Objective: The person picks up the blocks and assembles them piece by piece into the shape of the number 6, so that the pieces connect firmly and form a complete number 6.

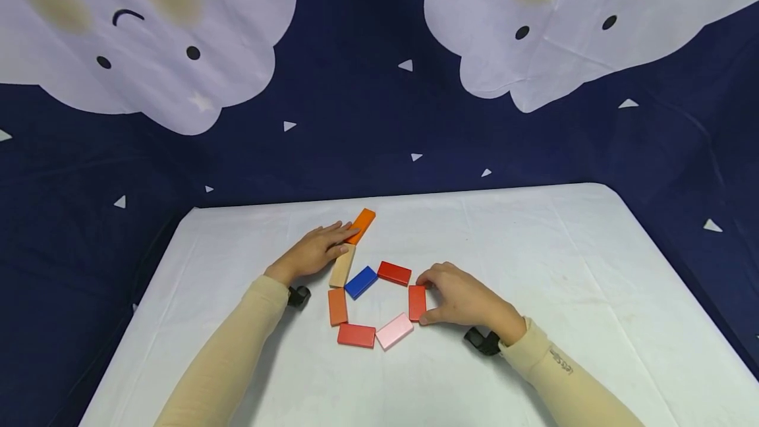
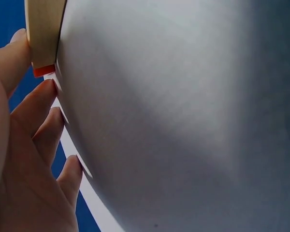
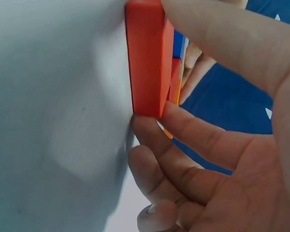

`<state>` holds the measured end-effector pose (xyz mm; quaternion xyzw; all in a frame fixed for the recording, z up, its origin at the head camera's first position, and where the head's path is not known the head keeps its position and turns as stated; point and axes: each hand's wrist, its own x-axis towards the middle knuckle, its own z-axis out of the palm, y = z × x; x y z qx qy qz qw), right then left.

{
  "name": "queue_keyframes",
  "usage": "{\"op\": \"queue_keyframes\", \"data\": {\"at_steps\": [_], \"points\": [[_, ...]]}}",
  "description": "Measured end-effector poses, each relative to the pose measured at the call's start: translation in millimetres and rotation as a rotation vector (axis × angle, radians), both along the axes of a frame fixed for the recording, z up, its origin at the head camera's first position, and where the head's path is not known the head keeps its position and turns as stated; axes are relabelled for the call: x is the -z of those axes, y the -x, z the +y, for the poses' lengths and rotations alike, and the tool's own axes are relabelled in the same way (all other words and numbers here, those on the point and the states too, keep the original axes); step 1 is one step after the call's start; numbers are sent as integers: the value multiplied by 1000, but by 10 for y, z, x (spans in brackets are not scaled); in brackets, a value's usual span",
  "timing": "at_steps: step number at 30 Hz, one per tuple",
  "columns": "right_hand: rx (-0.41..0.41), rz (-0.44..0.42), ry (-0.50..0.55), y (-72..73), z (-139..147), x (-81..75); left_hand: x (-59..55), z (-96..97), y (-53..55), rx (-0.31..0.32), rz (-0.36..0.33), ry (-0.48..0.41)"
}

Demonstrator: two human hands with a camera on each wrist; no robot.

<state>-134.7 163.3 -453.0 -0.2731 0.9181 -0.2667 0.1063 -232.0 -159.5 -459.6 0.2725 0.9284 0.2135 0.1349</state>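
Flat rectangular blocks form a ring with a tail on the white cloth. My right hand (image 1: 459, 298) pinches the red block (image 1: 417, 303) on the ring's right side, thumb at its near end and fingertips at its far end. In the right wrist view that block's broad side (image 3: 147, 58) shows between thumb and fingers. My left hand (image 1: 314, 252) lies along the tail with its fingers extended. Its fingertips touch the orange block (image 1: 365, 219) at the tail's far end, and its thumb is against the plain wooden block (image 1: 341, 269), seen too in the left wrist view.
The ring also includes a blue block (image 1: 361, 282), another red block (image 1: 394, 273), a pink block (image 1: 394, 331), a red block (image 1: 356, 335) at the front and an orange-brown block (image 1: 338, 307). Behind the table (image 1: 534, 236) hangs a dark blue curtain (image 1: 356, 84) with clouds.
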Motion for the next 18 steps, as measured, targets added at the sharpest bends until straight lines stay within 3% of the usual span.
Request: {"op": "queue_keyframes", "data": {"at_steps": [11,18], "points": [[10,34,6,-26,-16,32,-14,-5,-34,19,26,0],[46,49,52,-5,179,68,-22,12,-34,23,22,6]]}}
